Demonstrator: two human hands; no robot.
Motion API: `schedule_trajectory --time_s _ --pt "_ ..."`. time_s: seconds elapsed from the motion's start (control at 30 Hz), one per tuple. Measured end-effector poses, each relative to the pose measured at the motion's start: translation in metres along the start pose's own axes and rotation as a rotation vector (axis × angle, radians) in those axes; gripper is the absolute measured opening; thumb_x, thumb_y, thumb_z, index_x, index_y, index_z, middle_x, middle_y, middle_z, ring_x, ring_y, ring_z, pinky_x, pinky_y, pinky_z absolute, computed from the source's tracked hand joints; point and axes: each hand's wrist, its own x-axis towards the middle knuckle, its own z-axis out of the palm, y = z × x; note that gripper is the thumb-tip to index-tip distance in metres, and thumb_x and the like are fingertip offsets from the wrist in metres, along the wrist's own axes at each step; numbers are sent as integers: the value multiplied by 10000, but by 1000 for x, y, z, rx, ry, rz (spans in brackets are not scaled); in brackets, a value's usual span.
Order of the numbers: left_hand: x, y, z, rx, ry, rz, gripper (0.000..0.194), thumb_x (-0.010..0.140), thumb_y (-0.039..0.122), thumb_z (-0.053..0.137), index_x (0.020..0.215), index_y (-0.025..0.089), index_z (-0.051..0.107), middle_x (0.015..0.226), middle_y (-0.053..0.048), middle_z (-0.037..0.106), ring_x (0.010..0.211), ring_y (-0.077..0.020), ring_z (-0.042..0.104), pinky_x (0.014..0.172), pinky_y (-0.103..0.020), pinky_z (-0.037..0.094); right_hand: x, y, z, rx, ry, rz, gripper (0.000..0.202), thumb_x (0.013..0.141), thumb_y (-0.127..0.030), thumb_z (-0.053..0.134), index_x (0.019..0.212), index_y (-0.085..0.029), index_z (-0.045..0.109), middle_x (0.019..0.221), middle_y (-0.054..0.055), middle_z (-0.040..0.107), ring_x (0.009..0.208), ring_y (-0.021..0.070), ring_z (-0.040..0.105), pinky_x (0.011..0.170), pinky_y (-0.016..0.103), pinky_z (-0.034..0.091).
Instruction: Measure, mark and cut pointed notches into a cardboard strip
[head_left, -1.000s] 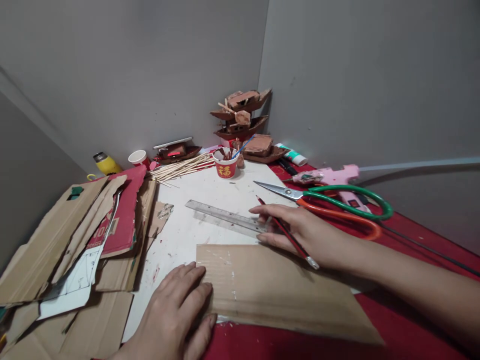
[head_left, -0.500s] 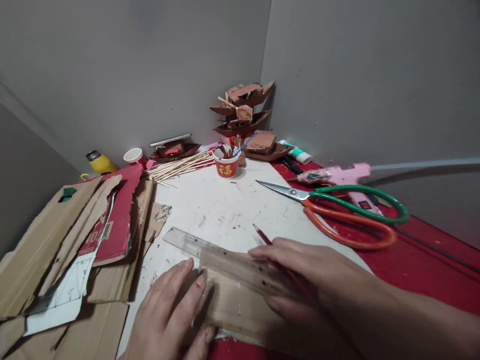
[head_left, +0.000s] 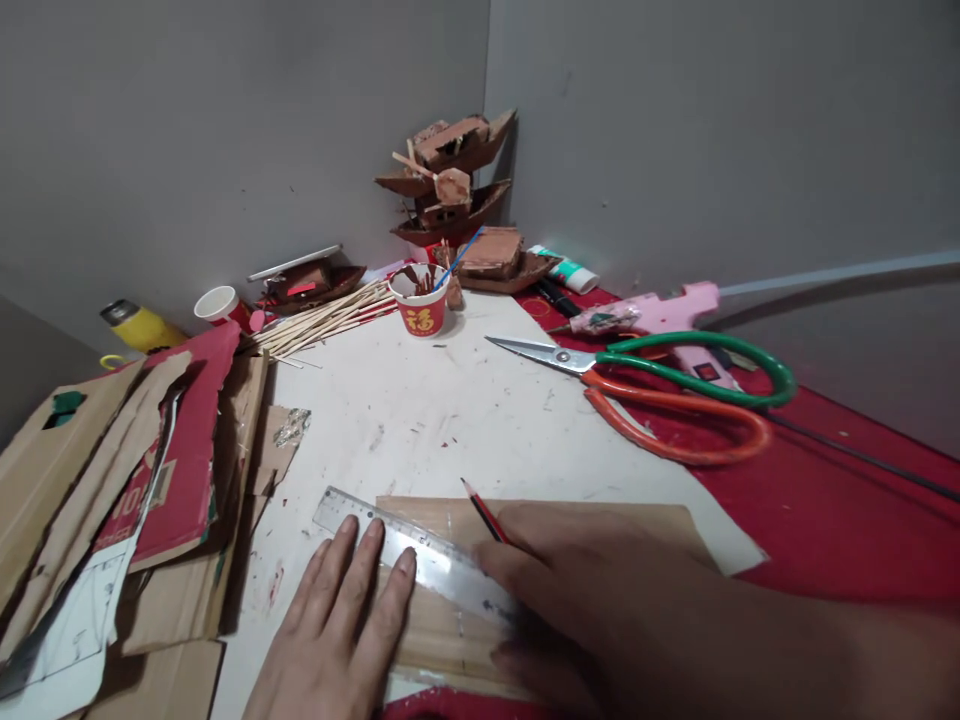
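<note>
A clear plastic ruler (head_left: 431,562) lies slantwise over a tan piece of cardboard (head_left: 630,515) near the front of the white sheet (head_left: 375,400). Stretched fingers of my left hand (head_left: 337,600) rest flat on the ruler's left part and the cardboard. My right hand (head_left: 570,590) is curled around a red-and-black pencil (head_left: 482,510), whose sharpened tip points up and left, off the paper marks. The right hand also covers the ruler's lower right end. Blur and shadow hide whether its fingers grip the ruler too.
Large scissors (head_left: 675,370) and a pink glue gun (head_left: 686,310) lie at right. Cardboard pieces (head_left: 82,480) are stacked at left. Behind are a red paper cup (head_left: 420,318) with brown residue, thin wooden sticks (head_left: 330,325), brown model boats (head_left: 457,215) and a yellow bottle (head_left: 142,328).
The cardboard now lies flat farther right under the ruler, and its far edge shows. My left fingers have come down onto the ruler. The whole view has shifted a little.
</note>
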Motion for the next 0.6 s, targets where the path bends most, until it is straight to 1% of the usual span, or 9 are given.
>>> schedule_trajectory --time_s 0.07,0.17,0.27,0.3,0.37,0.43,0.47,0.6 --pt "0 -1 -1 9 -23 3 941 832 729 540 1502 85 390 1474 -210 498 1363 -397 411 993 -459 450 2 1 -3 -18 -50 -40 222 769 -188 732 968 -206 635 953 45 704 761 220 635 629 294 443" --pt "0 -4 -2 29 -22 -9 998 822 758 516 1487 25 387 1453 -227 514 1366 -410 395 1005 -477 428 5 2 -8 -30 -66 -100 170 780 -179 718 932 -178 641 960 71 699 784 223 637 655 298 454" --pt "1 -6 -3 52 -20 -12 1058 819 781 487 1495 -21 344 1416 -249 539 1348 -417 405 986 -487 431 6 4 -9 -23 -104 -100 168 832 -201 670 996 -170 650 1020 89 697 817 240 645 677 323 470" --pt "2 -6 -3 59 -27 -7 1068 817 784 486 1510 -12 319 1412 -252 538 1343 -421 409 976 -494 436 6 5 -9 -17 -117 -98 183 848 -211 656 1026 -171 647 1045 91 695 835 247 647 688 332 475" --pt "3 -7 -4 67 -45 6 1067 813 787 492 1548 47 264 1417 -255 523 1339 -429 415 954 -506 449 5 7 -8 -5 -125 -98 205 859 -217 646 1061 -178 639 1076 87 691 862 254 647 710 344 478" --pt "3 -8 -3 65 -60 19 1046 812 784 502 1567 110 239 1431 -255 500 1346 -428 416 939 -506 464 4 8 -6 -4 -109 -105 220 851 -205 651 1068 -178 637 1075 86 692 863 253 644 716 345 474" --pt "3 -8 -3 62 -71 21 1036 814 779 505 1570 124 237 1443 -256 485 1356 -423 409 943 -502 468 3 9 -5 0 -106 -110 214 852 -200 647 1065 -178 638 1065 85 694 856 249 642 712 343 472" --pt "3 -8 -2 50 -76 11 998 841 746 505 1555 91 264 1488 -247 446 1403 -393 367 999 -471 456 3 10 -3 24 -119 -109 188 872 -212 637 1055 -168 640 1082 100 685 892 257 638 742 358 477"
